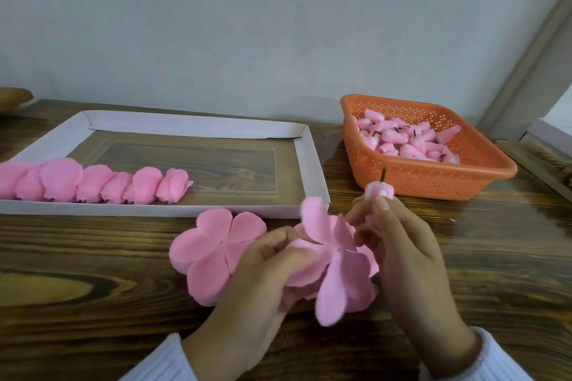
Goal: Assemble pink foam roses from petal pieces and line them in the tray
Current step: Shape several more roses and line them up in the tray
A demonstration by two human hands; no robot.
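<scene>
Softly, hands [325, 260] pinch ruffled foam petals [337, 269].

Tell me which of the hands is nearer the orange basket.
Right. The right hand, holding a pink bud, sits just in front of the orange basket; the left hand is farther off to the left, gripping a petal piece.

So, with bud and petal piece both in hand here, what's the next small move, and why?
Probably slide the petal piece over the stem of the bud: right hand pinches it stem-up, left hand holds the piece beside it, not yet threaded.
</scene>
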